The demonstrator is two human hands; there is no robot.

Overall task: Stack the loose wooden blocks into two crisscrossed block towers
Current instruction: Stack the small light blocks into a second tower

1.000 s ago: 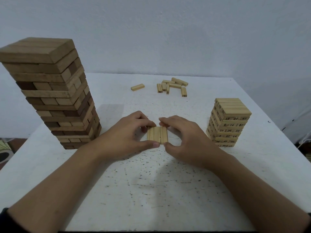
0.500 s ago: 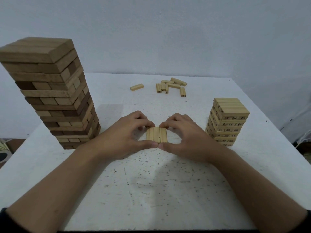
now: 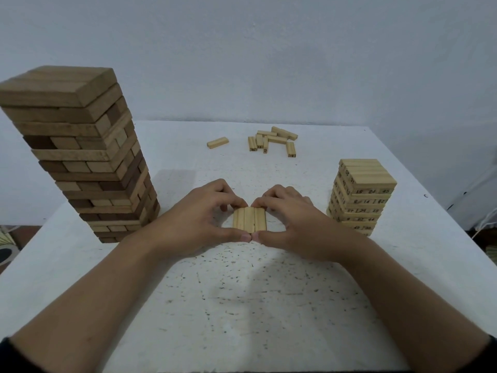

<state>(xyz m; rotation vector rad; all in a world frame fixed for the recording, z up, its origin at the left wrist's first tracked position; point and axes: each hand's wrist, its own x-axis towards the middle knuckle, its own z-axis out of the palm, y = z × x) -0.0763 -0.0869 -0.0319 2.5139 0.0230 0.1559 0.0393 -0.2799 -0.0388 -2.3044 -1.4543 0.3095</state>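
- A row of 3 blocks (image 3: pixel 249 219) in pale wood lies flat on the table (image 3: pixel 242 305), in the middle and fairly near the person. The 3 blocks touch side by side, and their long sides run away from the camera.
- The left hand (image 3: pixel 200 214) pinches the row from its left side. Its thumb lies along the near ends, and its curled forefinger hooks over the far ends. Its other fingers are curled behind the forefinger.
- The right hand (image 3: pixel 294 216) mirrors this from the right, with its thumb at the near ends and its forefinger at the far ends.
- The 2 thumb tips touch each other at the middle of the near edge. The 2 forefinger tips almost meet at the far edge.
- Both wrists sit low over the table. The bare forearms come in from the bottom corners and converge in a V toward the row. A dark sleeve (image 3: pixel 3 356) shows at the lower left edge.
- A small tower (image 3: pixel 360 195) of pale crisscrossed blocks with printed numbers stands to the right of the right hand, near it but apart.
- A large tower (image 3: pixel 80 157) of bigger blocks in mixed light and dark brown, also crisscrossed, stands well to the left of the left hand and rises much higher.
- On the far side of the table lies a heap of loose blocks (image 3: pixel 271 140), some overlapping. A single block (image 3: pixel 217 142) lies apart, just to the left of the heap.
- The table is white with dark specks, and a pale wall (image 3: pixel 269 63) rises behind it.
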